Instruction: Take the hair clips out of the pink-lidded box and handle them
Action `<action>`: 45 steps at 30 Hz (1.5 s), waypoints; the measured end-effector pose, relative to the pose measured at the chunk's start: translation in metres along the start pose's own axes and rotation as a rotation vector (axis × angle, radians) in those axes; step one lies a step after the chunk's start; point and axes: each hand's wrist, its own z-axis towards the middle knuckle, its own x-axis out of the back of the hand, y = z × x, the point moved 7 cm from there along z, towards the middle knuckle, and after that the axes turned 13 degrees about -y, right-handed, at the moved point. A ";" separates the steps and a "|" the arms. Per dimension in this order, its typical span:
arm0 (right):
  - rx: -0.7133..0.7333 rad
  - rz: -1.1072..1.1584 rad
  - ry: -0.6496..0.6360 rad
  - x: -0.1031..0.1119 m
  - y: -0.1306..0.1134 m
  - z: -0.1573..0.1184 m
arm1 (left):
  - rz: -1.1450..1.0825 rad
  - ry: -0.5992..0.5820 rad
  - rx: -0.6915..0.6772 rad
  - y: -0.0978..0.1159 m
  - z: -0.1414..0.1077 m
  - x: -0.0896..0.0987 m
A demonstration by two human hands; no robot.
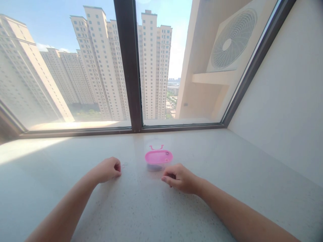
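Observation:
A small clear box (154, 167) with a pink lid (158, 157) stands on the pale speckled sill, and something dark shows through its side. Its pink handle (156, 147) reaches out on the window side. Just right of the box's front rests my right hand (179, 178), its fingers curled in toward the thumb. Farther left, my left hand (109, 169) is also closed, thumb and fingertips bent down near the surface. Whether either hand pinches something small cannot be made out. Tiny pinkish loops (124, 165) lie beside the left fingertips, too small to name.
The speckled sill (141, 208) runs up to a window with a dark frame (127, 67). A white wall (282, 111) bounds it on the right. Beyond the glass are tall buildings and an outdoor fan unit (233, 40). Sunlight falls on the far left.

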 end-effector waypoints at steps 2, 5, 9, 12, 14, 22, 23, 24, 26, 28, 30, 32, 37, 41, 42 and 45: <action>0.000 -0.013 0.003 0.000 0.000 0.000 | 0.019 -0.005 0.000 0.001 -0.001 -0.001; -0.005 -0.020 0.006 -0.001 -0.001 0.000 | 0.061 0.015 -0.032 0.004 -0.001 -0.003; -0.012 -0.020 0.002 -0.001 -0.001 0.001 | 0.038 0.076 -0.094 0.008 0.000 0.001; -0.012 -0.022 0.003 -0.002 -0.002 0.001 | -0.059 0.157 -0.121 0.009 0.000 0.010; -0.012 -0.023 0.005 -0.002 -0.002 0.001 | -0.076 0.248 -0.134 0.010 0.000 0.017; 0.001 -0.028 0.009 -0.002 -0.002 0.000 | 0.018 0.519 -0.214 0.006 0.013 0.025; -0.001 -0.023 0.007 -0.002 -0.002 0.000 | 0.038 0.531 -0.250 0.008 0.014 0.024; -0.006 -0.014 0.006 -0.002 -0.002 0.000 | 0.053 0.532 -0.283 0.009 0.016 0.022; -0.025 0.017 0.008 -0.002 -0.001 0.000 | 0.077 0.494 -0.333 0.012 0.019 0.019; -0.044 0.049 0.011 -0.003 0.001 -0.001 | 0.086 0.436 -0.346 0.014 0.022 0.015; -0.053 0.061 0.016 -0.003 0.003 -0.001 | 0.095 0.415 -0.332 0.014 0.023 0.013; -0.054 0.059 0.020 -0.004 0.003 -0.001 | 0.103 0.432 -0.307 0.013 0.021 0.014; -0.050 0.060 0.009 -0.005 0.003 -0.001 | 0.107 0.430 -0.255 0.012 0.018 0.015; -0.044 0.052 0.009 -0.005 0.003 -0.001 | 0.082 0.369 -0.278 0.015 0.019 0.012; -0.041 0.046 0.011 -0.005 0.003 -0.002 | 0.079 0.360 -0.284 0.016 0.020 0.012; -0.040 0.038 0.013 -0.005 0.005 -0.002 | 0.070 0.340 -0.253 0.017 0.021 0.012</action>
